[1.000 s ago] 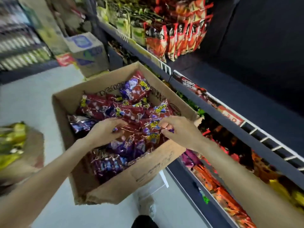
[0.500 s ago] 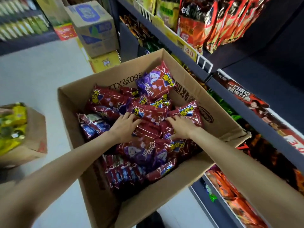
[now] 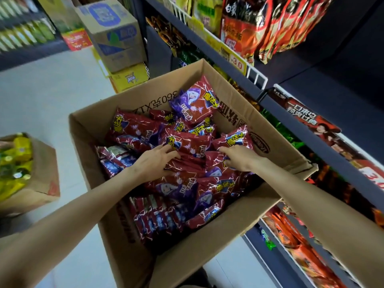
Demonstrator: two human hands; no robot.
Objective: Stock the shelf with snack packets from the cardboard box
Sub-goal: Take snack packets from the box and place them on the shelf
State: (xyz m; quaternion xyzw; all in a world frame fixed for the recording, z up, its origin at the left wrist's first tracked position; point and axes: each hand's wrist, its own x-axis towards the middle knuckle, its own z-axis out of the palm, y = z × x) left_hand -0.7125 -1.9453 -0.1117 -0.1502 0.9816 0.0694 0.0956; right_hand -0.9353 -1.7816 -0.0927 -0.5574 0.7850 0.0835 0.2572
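Reaching into the open cardboard box [image 3: 239, 221] beside the shelf [image 3: 324, 138], both hands down among the red and purple snack packets [image 3: 187, 146] heaped inside. Left hand [image 3: 154, 163] lying over the middle of the heap, fingers bent down around the top edge of a packet, seemingly closing on it though the thumb being partly hidden. Right hand [image 3: 239, 159] just beside it, fingertips curling onto the lower edge of another packet [image 3: 234, 140] near the box's right wall; whether fully gripping or merely touching, hard telling. Judging by the glossy crinkled film: light, puffed, soft to squeeze, slippery against one another, contents likely brittle, so calling for a gentle hold. Best taking several at once, pinched flat between both palms or caught by the crimped end seams, not crushed at the middle. Lying jumbled, no shared direction: the upright packet at the far wall [image 3: 193, 102] showing its printed face tilted toward the camera, long axis running up the box wall; the row at the near left [image 3: 158, 217] standing on edge, long axes across the box; the rest overlapping at angles.
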